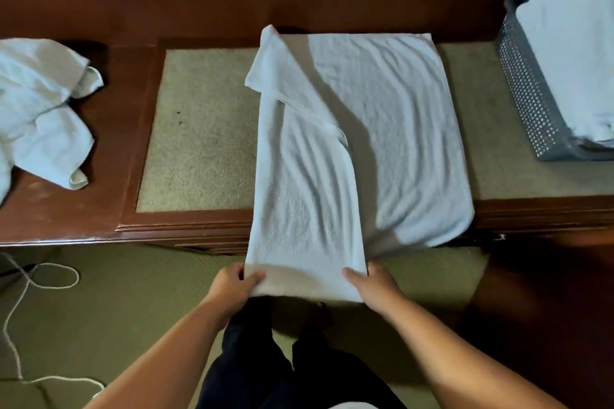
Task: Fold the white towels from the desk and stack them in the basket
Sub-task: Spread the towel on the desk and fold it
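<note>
Several folded towels point(571, 53) already fill the basket point(528, 93) at upper right, one towel point(349, 129) lies half folded mid-frame, its near edge pinched by left hand point(232, 285) and right hand point(372, 285), and a heap point(40, 103) waits unfolded at left.

A partly folded white terry towel point(382, 116) lay at the middle of the brown wooden desk point(113, 149), its near end overhanging the front edge. Crumpled white towels point(43, 103) lay to its left. To its right stood a grey perforated plastic basket point(528, 100) with folded white towels point(578, 60) stacked inside.
</note>
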{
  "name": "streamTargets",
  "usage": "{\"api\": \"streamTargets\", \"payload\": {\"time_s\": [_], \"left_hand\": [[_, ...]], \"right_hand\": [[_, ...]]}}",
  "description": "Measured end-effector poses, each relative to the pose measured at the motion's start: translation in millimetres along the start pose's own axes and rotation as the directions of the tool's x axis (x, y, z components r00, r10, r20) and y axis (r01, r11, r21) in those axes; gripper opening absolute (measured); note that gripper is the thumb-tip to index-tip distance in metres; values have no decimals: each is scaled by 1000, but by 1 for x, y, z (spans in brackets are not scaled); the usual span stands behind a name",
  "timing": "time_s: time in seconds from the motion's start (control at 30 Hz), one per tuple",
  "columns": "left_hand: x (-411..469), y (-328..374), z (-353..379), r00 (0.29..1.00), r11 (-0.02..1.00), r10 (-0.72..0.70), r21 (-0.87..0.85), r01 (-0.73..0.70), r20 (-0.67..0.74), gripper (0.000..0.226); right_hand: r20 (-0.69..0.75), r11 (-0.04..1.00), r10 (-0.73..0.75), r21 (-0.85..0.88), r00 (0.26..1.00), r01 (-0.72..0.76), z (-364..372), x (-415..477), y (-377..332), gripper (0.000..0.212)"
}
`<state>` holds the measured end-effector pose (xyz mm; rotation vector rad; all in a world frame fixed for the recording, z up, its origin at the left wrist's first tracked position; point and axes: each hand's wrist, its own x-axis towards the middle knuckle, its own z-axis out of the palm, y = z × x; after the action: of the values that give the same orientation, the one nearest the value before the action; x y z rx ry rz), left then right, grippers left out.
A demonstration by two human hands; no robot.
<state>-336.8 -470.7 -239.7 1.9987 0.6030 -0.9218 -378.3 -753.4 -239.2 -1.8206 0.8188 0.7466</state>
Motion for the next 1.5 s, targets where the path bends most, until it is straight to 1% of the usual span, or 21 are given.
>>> {"api": "streamTargets", "payload": {"time_s": [0.07, 0.13, 0.2, 0.27, 0.33, 0.37, 0.43, 0.53, 0.63, 0.73, 0.83, 0.87, 0.97, 1.03, 1.07, 1.13, 1.27, 1.37, 1.43, 1.47, 1.5], "left_hand": [[3, 1, 2, 999, 992, -22, 119, 27, -47, 30], [1, 7, 4, 986, 961, -81, 252, 117, -148, 34], [-1, 16, 3, 956, 931, -106, 311, 192, -275, 49], [-4, 33, 4, 921, 936, 35, 336, 106, -389, 62], [-1, 51, 7, 847, 913, 281, 399, -91, -451, 64], [5, 60, 8, 816, 867, 394, 466, -177, -423, 63], [19, 76, 10, 787, 748, 542, 596, -292, -294, 64], [40, 95, 11, 750, 601, 651, 685, -412, -119, 64], [66, 109, 10, 751, 490, 660, 763, -421, -10, 64], [95, 126, 1, 784, 486, 621, 787, -380, -5, 62], [120, 147, -15, 770, 463, 638, 801, -378, -6, 63], [127, 157, -22, 763, 452, 646, 802, -391, 9, 66], [158, 188, -41, 750, 427, 660, 794, -433, 54, 82], [186, 216, -50, 734, 410, 677, 795, -447, 63, 84], [200, 233, -52, 729, 407, 682, 795, -449, 62, 82], [223, 268, -56, 709, 409, 704, 801, -437, 28, 77], [272, 327, -65, 745, 467, 667, 776, -424, 6, 74], [293, 360, -78, 749, 499, 662, 768, -402, -39, 75], [302, 374, -88, 744, 595, 651, 709, -378, -150, 77], [307, 381, -92, 757, 700, 613, 600, -387, -227, 79], [317, 388, -97, 798, 815, 533, 423, -395, -280, 80]], "right_hand": [[-33, 987, 51, -149, 998, -56, 6, 4, 0, 31], [-111, 949, 98, -290, 989, -127, 10, 5, -5, 38], [-258, 932, 39, -338, 965, -128, 10, 1, -15, 50], [-379, 892, -235, -450, 895, 43, 8, -3, -27, 53], [-341, 755, -559, -587, 756, 294, 8, 2, -38, 52], [-293, 685, -653, -623, 698, 379, 8, 9, -44, 52], [-181, 575, -734, -679, 655, 457, 11, 25, -58, 56], [-18, 460, -739, -743, 673, 486, 19, 47, -82, 65], [84, 408, -702, -767, 707, 496, 23, 73, -108, 65], [130, 375, -679, -784, 722, 494, 18, 107, -141, 66], [163, 309, -712, -801, 683, 513, 9, 144, -185, 69], [152, 317, -708, -805, 690, 502, 5, 156, -201, 69], [45, 437, -657, -790, 752, 429, -10, 191, -248, 66], [-30, 381, -728, -848, 685, 368, -20, 220, -274, 62], [-57, 370, -747, -863, 663, 343, -25, 236, -285, 61], [-131, 406, -770, -856, 625, 321, -35, 263, -306, 63], [-247, 520, -707, -816, 662, 251, -65, 314, -350, 80], [-289, 569, -671, -791, 683, 225, -88, 342, -376, 82], [-274, 588, -632, -779, 725, 218, -95, 352, -385, 82], [-260, 591, -620, -775, 740, 223, -96, 354, -387, 82], [-243, 596, -616, -765, 749, 242, -98, 355, -387, 83]]}}
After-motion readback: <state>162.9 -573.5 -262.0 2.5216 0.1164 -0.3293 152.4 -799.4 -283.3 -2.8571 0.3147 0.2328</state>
